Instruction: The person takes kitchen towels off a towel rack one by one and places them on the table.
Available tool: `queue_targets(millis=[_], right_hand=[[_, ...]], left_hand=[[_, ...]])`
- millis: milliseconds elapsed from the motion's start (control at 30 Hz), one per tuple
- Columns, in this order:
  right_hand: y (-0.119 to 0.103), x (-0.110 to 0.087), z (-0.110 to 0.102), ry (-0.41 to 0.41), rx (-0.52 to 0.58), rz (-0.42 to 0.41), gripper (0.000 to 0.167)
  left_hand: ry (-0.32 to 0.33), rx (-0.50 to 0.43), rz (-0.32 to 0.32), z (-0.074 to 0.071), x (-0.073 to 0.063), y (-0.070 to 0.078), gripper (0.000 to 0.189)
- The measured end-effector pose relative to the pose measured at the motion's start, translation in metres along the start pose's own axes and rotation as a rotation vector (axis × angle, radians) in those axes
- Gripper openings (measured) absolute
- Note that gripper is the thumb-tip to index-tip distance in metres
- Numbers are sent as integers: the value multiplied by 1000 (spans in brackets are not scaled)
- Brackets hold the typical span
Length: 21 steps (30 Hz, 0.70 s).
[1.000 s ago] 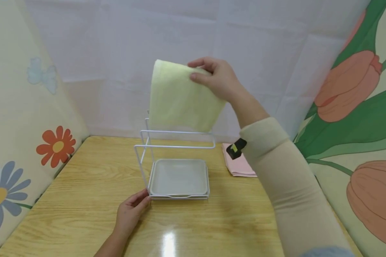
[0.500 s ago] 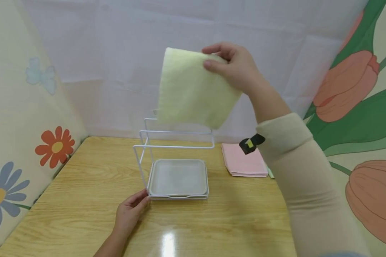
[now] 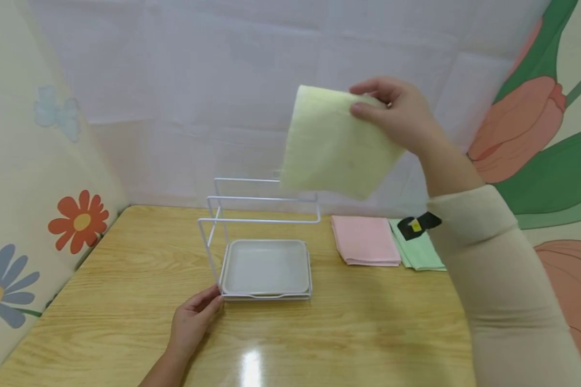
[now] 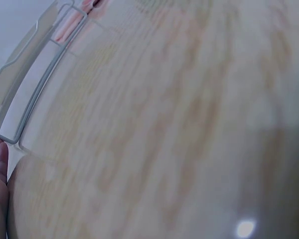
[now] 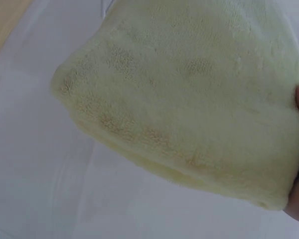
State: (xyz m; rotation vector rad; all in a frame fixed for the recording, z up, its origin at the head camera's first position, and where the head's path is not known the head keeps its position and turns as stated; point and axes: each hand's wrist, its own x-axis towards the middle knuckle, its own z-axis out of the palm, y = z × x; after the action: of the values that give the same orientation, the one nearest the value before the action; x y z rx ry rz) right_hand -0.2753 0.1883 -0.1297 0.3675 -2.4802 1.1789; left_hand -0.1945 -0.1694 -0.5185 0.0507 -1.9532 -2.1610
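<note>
My right hand (image 3: 402, 115) pinches a folded pale yellow towel (image 3: 339, 145) by its upper right edge and holds it up in the air. The towel hangs down, its lower part overlapping the top bars of the rack in the head view. Its fuzzy pile fills much of the right wrist view. On the table, my left hand (image 3: 193, 317) grips the front left corner of a white wire rack (image 3: 261, 221) between thumb and fingers. A grey tray (image 3: 266, 267) sits in the rack's base. In the left wrist view, the fingertips (image 4: 1, 159) are at the rack's lower corner.
A folded pink towel (image 3: 366, 241) lies on the wooden table (image 3: 368, 322) right of the rack. Beside it is a light green towel (image 3: 418, 251), partly covered by the right wrist's black strap. A white cloth backdrop (image 3: 174, 80) hangs behind; painted walls flank both sides.
My right hand has carried the yellow towel to the right, away from above the rack, first rising and then lowering slightly. The green towel has come into view. My left hand stays at the rack corner.
</note>
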Motion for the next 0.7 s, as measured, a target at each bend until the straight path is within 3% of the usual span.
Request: queue_targets(millis=[67,333,700], right_hand=[[6,-3,-5,14,-12,-7,29],[24,-15,-31,41,-31,101,28],[47,-30,-49,43,-105,101,24]], left_hand=[[2,-4,-4,0,0,0,24],[10,10,-12,-1,1,1,25],[16,4,-21,-3,0,4,25]])
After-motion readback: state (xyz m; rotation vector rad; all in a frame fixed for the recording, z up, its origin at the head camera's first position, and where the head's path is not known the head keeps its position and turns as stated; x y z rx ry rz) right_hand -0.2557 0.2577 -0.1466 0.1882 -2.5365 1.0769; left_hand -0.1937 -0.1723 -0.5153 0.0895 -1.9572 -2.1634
